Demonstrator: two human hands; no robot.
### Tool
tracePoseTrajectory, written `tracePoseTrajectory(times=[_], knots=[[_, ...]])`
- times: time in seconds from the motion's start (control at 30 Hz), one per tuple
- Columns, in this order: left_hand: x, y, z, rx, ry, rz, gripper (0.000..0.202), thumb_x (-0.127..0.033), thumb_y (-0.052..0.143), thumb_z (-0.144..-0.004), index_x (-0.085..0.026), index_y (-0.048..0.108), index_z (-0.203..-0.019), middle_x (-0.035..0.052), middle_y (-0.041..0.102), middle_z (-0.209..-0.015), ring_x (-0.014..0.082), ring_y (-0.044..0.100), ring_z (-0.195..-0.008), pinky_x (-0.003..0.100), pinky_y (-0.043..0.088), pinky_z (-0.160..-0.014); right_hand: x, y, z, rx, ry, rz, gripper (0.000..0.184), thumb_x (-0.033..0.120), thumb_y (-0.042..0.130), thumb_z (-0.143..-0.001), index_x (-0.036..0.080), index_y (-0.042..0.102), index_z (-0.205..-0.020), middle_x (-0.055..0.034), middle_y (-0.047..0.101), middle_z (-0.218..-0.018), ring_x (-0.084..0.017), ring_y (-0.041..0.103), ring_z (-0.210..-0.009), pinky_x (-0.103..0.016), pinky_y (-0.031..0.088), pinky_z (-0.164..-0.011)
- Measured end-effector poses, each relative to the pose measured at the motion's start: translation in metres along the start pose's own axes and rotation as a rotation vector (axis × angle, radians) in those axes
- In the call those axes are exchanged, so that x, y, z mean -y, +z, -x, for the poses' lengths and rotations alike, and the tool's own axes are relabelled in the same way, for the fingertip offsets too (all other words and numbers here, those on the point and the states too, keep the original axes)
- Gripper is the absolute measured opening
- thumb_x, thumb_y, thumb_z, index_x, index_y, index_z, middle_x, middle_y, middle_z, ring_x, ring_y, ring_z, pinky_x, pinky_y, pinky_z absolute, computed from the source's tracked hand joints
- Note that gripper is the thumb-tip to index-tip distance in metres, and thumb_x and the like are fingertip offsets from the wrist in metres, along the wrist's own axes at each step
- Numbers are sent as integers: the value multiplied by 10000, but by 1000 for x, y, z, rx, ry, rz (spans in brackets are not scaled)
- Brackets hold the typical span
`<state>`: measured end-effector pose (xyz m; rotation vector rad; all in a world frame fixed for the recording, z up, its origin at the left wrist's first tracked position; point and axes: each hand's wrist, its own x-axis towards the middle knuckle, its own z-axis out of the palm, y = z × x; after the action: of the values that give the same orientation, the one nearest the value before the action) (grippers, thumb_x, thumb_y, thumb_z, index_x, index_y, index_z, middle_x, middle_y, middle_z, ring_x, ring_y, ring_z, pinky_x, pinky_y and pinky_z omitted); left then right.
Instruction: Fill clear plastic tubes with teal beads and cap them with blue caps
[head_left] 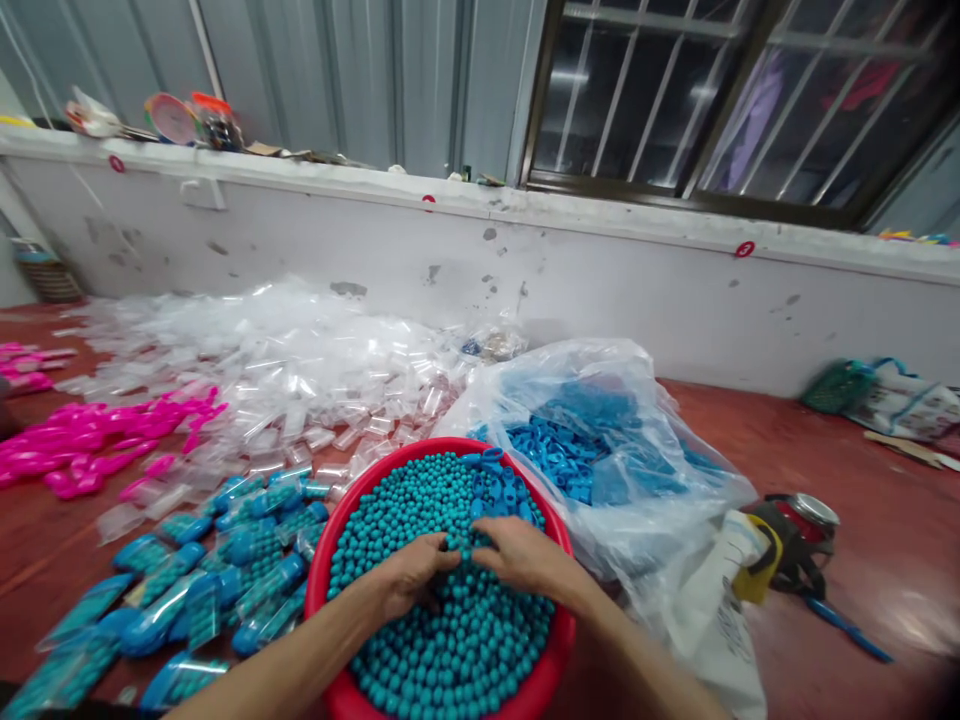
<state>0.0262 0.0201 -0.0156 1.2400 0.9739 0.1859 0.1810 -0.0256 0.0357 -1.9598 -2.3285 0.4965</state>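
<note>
A red basin (pixel 325 553) is heaped with small teal balls (pixel 450 660), and a cluster of blue plastic pieces (pixel 501 492) lies on them at the back right. Over the balls, my left hand (pixel 414 575) is curled with its fingertips turned down and inward. Facing it closely, my right hand (pixel 517 552) has its fingers bent together just in front of the blue pieces. What sits between the fingers of either hand is too hidden and blurred to name.
Left of the basin lie several clear containers (pixel 259 545) filled with teal balls. Behind spreads a pile of empty clear containers (pixel 277 350), beside pink plastic pieces (pixel 97 440). A plastic bag (pixel 637 365) of blue pieces touches the basin's right. A white sack (pixel 712 590) lies further right.
</note>
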Motion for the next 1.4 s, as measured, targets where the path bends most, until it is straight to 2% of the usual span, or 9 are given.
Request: tracePoseTrajectory(times=[0.13,0.33,0.53,0.63,0.77,0.87,1.03,1.23,1.4], knots=[[-3,0,2,56,-19,208,377,-427,594,-582,-211,410,-830,-63,482,-598,98,468,-455,210,334,-429,0,-13,-36,-179,216,112,334,300,329,-883,118,609,-897,-163,647,-911,-247,600,-880,-319,412,-707],[-5,-7,17,9,73,266,315,-373,584,-660,-173,487,-883,-17,546,-737,107,526,-622,211,341,-525,11,10,-69,-199,212,119,198,179,441,-813,101,616,-862,-169,636,-893,-247,601,-842,-319,421,-688],[5,-13,28,-203,327,116,227,-333,595,-655,-142,516,-748,-39,501,-643,85,448,-607,206,333,-568,10,10,-45,-249,39,63,216,127,399,-814,125,503,-1003,-104,606,-959,-203,554,-922,-290,389,-787],[7,-13,27,-272,288,70,250,-381,544,-681,-160,491,-785,-42,506,-628,96,467,-561,196,312,-479,10,9,-28,-227,-81,-59,266,166,395,-838,135,440,-1099,-75,617,-951,-174,574,-887,-244,409,-747],[7,-10,27,-195,214,128,331,-437,505,-709,-181,467,-916,-26,538,-681,127,534,-570,183,331,-407,14,17,-10,-197,-232,-355,260,211,399,-854,161,503,-1087,-84,598,-1028,-189,540,-956,-269,400,-796],[5,-7,31,-172,242,174,390,-418,531,-703,-185,455,-1007,-21,539,-708,137,558,-624,180,379,-407,14,22,-8,-193,-219,-543,270,238,342,-879,183,581,-993,-31,622,-820,-155,568,-750,-245,426,-682],[3,-2,34,-171,321,238,543,-447,537,-701,-148,397,-1133,-38,532,-634,68,466,-395,158,294,-319,17,28,-15,-205,-69,-813,274,282,379,-861,179,617,-950,40,500,-526,-105,465,-449,-204,376,-461],[6,-1,32,-215,328,315,683,-437,565,-673,-127,311,-1225,-47,528,-595,68,464,-365,159,281,-309,24,23,-9,-306,-137,-705,284,243,361,-866,181,634,-819,20,525,-581,-115,473,-528,-215,376,-539],[5,1,33,-292,319,268,565,-388,517,-695,-125,371,-1173,-75,475,-532,50,405,-317,152,235,-288,24,23,-7,-235,-290,-643,272,190,351,-867,177,598,-752,31,506,-604,-103,438,-552,-203,357,-557]])
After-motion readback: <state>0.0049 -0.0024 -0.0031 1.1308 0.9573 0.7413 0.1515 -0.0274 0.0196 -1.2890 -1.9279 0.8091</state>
